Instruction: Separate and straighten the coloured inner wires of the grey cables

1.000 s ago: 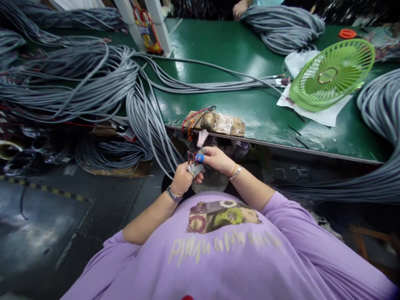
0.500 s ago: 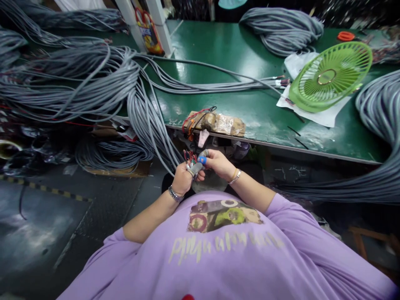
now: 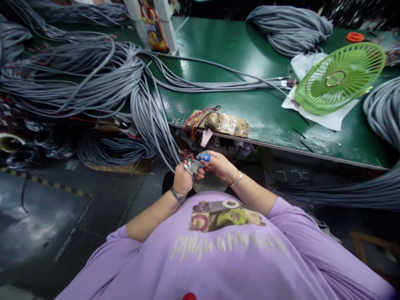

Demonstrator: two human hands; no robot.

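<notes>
Cable end (image 3: 186, 157), its coloured wires fanned out, is pinched in the closed grip of the left hand (image 3: 182, 180) below the worktop (image 3: 256, 108) edge, while one wire is held by the right hand (image 3: 218, 166); most wires appear unhandled.
</notes>
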